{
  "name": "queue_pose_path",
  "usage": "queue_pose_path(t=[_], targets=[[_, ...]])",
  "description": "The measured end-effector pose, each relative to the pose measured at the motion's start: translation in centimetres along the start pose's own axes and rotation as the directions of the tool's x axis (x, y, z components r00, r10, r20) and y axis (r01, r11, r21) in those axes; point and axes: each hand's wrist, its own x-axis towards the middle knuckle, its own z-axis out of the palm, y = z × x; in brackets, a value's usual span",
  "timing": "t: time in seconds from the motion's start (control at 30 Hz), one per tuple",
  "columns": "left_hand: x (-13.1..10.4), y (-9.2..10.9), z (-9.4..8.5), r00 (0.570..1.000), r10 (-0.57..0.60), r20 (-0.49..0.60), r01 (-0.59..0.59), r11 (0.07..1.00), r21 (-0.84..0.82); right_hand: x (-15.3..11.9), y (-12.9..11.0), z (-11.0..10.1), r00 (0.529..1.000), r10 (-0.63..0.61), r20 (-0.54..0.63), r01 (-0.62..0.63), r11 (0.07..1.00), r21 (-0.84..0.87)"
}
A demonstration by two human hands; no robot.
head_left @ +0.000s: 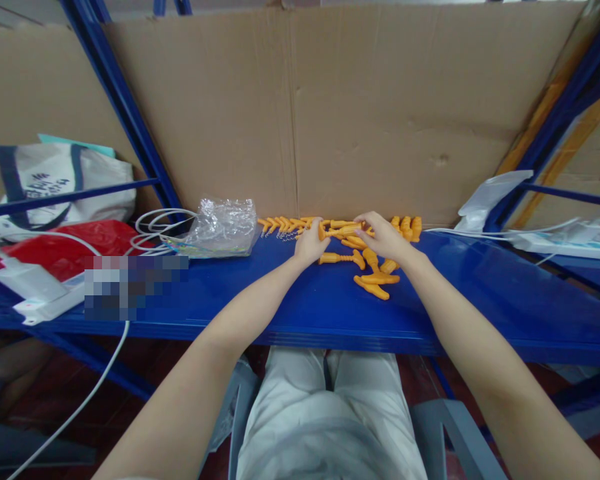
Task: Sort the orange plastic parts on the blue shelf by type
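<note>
My left hand [310, 244] is closed around an orange plastic piece [322, 231], whose end shows at the fingertips. My right hand [383, 237] is curled, with its thumb and fingertips at other orange plastic parts [349, 230] between the two hands; its exact grip is hard to make out. Just in front lie a single orange T-shaped handle [341, 258] and a small heap of similar T-shaped handles [377, 280]. A row of slim orange pieces with small metal chains [281, 225] lies behind my left hand. More orange pieces [407, 228] stand beyond my right wrist.
Blue shelf table [290, 313] with a cardboard wall [370, 113] behind. Left: a clear plastic bag [223, 227], white cables [153, 220], a red bag [75, 248], a cloth tote [75, 180] and a power strip [55, 300]. Another power strip [570, 244] is at right; blue posts flank both sides.
</note>
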Motion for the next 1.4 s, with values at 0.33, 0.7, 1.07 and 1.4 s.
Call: queue_pose_path(t=[0.33, 0.7, 1.07, 1.4], targets=[[0.0, 0.0, 0.0, 1.000, 0.017, 0.002, -0.017, 1.000, -0.005, -0.1, 0.2, -0.2, 0.999, -0.012, 0.042, 0.013, 0.999, -0.034], [-0.1, 0.2, -0.2, 0.999, 0.011, 0.032, -0.012, 0.999, 0.033, -0.2, 0.8, 0.0, 0.996, 0.005, 0.085, -0.001, 0.998, -0.056], [-0.2, 0.3, -0.1, 1.000, 0.018, 0.025, -0.019, 0.999, 0.026, -0.1, -0.3, -0.7, 0.987, 0.084, 0.137, -0.056, 0.979, -0.195], [-0.1, 0.2, 0.7, 0.999, 0.032, -0.008, -0.032, 0.999, 0.011, -0.1, -1.4, -1.1, 0.987, 0.028, 0.155, 0.045, 0.893, -0.447]])
